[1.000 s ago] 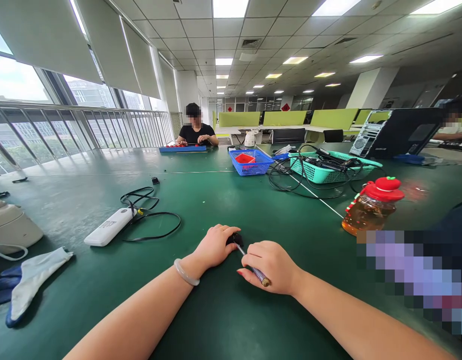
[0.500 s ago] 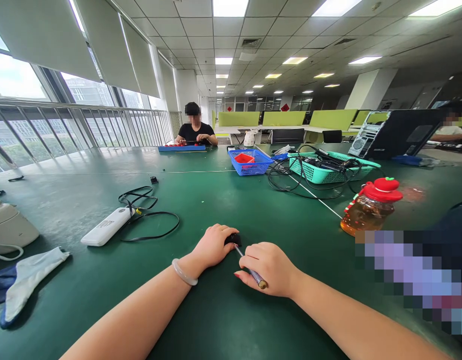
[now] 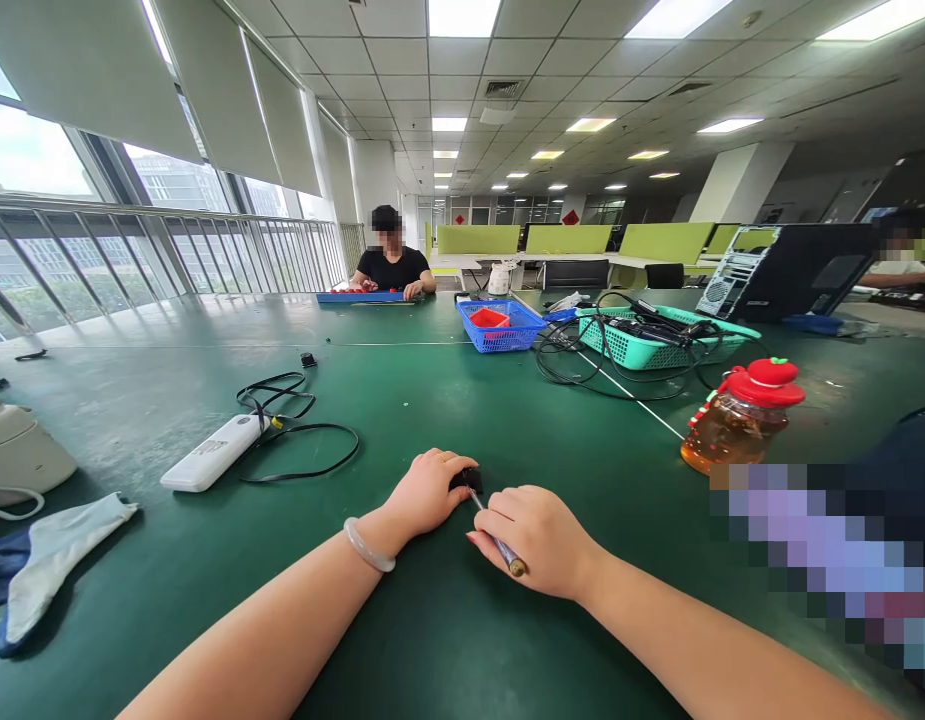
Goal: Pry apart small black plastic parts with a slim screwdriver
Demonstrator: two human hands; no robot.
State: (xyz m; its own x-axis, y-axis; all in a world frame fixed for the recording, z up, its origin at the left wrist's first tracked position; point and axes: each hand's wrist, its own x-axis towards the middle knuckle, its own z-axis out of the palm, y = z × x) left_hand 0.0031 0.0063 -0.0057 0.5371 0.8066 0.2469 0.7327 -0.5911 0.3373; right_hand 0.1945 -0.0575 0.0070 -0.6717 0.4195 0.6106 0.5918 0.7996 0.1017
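Observation:
My left hand (image 3: 430, 490), with a pale bangle (image 3: 368, 546) at the wrist, grips a small black part (image 3: 469, 479) against the green tabletop. The fingers cover much of that part, so its kind does not show. In my right hand (image 3: 541, 535) is a screwdriver (image 3: 511, 557), its handle end pointing back toward me. The metal shaft slants forward and left, and its tip meets the black part; the exact contact is hidden. Both hands are closed and close together over the table.
A white power bank (image 3: 216, 452) with a black cable lies left, a work glove (image 3: 61, 560) nearer me. Right stands a drink bottle (image 3: 743, 415) with a red lid. Farther back are a blue basket (image 3: 499, 335), a green basket (image 3: 642, 350) with cables, and a seated person (image 3: 391, 262).
The screwdriver's handle end has shifted slightly left and up as my right hand turned a little. My left hand keeps its place on the black part. The far person's hand has lowered.

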